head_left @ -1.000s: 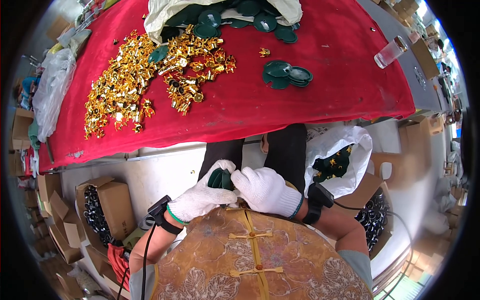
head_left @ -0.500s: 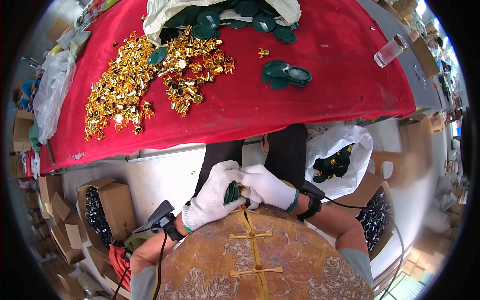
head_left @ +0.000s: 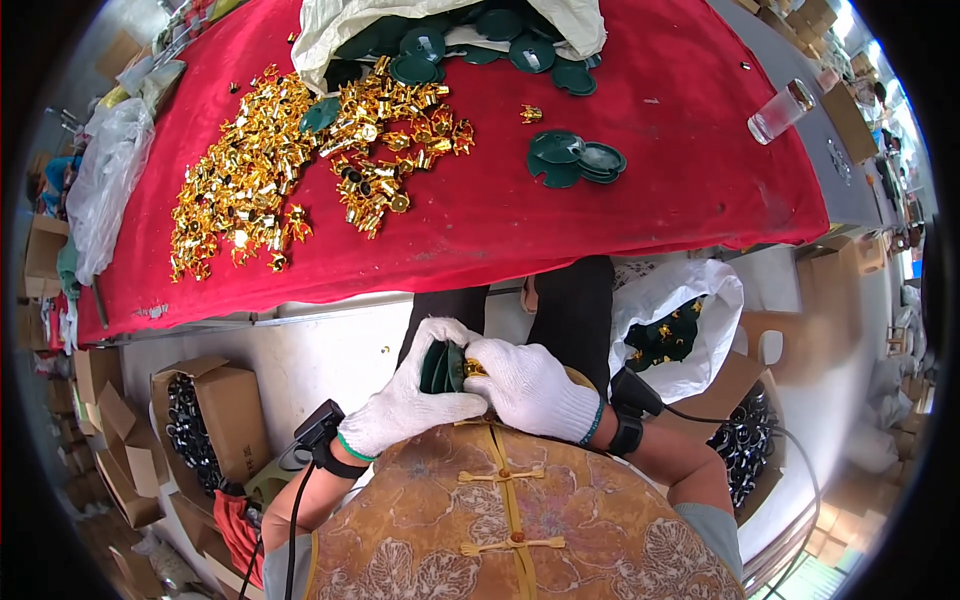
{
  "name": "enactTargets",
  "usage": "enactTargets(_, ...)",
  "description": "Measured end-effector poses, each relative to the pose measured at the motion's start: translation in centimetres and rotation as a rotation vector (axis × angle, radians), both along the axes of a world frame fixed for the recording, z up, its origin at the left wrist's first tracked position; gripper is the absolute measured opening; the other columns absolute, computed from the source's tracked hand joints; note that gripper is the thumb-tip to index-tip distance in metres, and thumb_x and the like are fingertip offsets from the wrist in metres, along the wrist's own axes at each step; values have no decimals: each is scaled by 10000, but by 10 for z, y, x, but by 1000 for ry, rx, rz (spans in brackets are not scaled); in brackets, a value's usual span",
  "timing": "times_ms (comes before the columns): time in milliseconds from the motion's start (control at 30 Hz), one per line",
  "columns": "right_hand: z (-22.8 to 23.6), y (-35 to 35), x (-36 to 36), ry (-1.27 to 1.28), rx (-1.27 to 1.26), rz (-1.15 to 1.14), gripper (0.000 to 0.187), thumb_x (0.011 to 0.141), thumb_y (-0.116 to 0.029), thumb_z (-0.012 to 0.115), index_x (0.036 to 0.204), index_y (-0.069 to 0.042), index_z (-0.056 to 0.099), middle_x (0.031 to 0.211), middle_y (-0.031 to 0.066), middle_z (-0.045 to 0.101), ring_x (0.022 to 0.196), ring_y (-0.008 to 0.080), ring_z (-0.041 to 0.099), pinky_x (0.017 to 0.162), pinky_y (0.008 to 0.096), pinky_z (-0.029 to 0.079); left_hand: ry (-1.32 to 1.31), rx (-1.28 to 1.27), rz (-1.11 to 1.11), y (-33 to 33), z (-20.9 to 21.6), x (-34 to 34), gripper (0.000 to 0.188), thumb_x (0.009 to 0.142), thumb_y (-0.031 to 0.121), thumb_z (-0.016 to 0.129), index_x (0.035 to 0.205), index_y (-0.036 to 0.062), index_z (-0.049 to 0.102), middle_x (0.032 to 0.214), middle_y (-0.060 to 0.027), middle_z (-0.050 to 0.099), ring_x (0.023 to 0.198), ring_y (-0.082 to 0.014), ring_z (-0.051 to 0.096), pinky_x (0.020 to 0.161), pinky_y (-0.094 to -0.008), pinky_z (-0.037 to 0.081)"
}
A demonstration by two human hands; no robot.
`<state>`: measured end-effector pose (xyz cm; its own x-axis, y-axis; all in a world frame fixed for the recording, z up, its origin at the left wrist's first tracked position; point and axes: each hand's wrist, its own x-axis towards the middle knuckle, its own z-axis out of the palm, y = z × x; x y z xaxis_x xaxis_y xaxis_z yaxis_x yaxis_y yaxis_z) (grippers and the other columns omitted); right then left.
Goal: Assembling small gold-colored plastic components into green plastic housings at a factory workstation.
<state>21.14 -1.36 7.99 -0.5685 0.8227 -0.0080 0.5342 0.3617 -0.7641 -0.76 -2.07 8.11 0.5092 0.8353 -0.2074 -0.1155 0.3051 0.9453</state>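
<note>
Left hand point(head_left: 408, 402) grasps a stack of green discs point(head_left: 438, 368), its visible long axis running twelve to six. The gold piece point(head_left: 474, 368) sits at the stack's three o'clock, pinched by the nearer right hand point(head_left: 535, 388) (contact with the discs cannot be told).

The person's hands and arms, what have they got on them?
The left hand and right hand wear white knitted gloves with green edging at the cuffs. Each wrist has a black strap with a boxy black device and a thin black cable. Light grey sleeves cover the upper arms.
</note>
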Motion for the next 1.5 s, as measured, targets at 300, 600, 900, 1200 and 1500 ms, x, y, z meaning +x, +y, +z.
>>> enactTargets(300, 1, 16, 4, 651, -1283, -293, 238, 1097, -224, 593, 1087, 7, 648, 793, 86, 642, 617, 162, 655, 509, 325, 556, 401, 775, 25, 2, -8, 15, 713, 745, -43, 889, 1308, 69, 466, 1254, -162, 544, 1292, -298, 567, 1066, -401, 476)
enactTargets(600, 1, 14, 10, 714, -1190, -365, 321, 1104, -331, 606, 1059, -16, 655, 732, 8, 555, 510, 88, 555, 506, 295, 594, -340, -261, 349, 5, -9, 23, 538, 1015, 214, 752, 1448, 75, 465, 1377, -118, 578, 1269, -235, 598, 1125, -427, 480)
enactTargets(900, 37, 17, 116, 520, -700, -796, 279, 1038, -211, 604, 1194, 13, 667, 809, 27, 624, 694, 92, 656, 588, 272, 580, -377, -456, 378, 6, -25, 15, 326, 1104, 253, 649, 1388, 128, 546, 1298, -152, 661, 1142, -304, 705, 841, -402, 619)
enactTargets(1200, -25, 38, 181, -445, 196, -881, 403, 1015, -362, 654, 1251, -41, 591, 1033, 246, 746, 935, 461, 734, 795, 563, 567, -397, -478, 375, 6, -19, 24, 293, 1107, 233, 639, 1373, 137, 561, 1285, -156, 663, 1108, -300, 698, 830, -395, 594)
enactTargets(1500, -20, 46, 87, -140, 303, -514, 301, 957, -133, 733, 1232, -57, 638, 1006, 170, 689, 926, 407, 704, 784, 494, 576, -396, -432, 406, 14, -25, 14, 325, 1068, 237, 681, 1354, 114, 588, 1147, -127, 680, 948, -230, 674, 680, -298, 538)
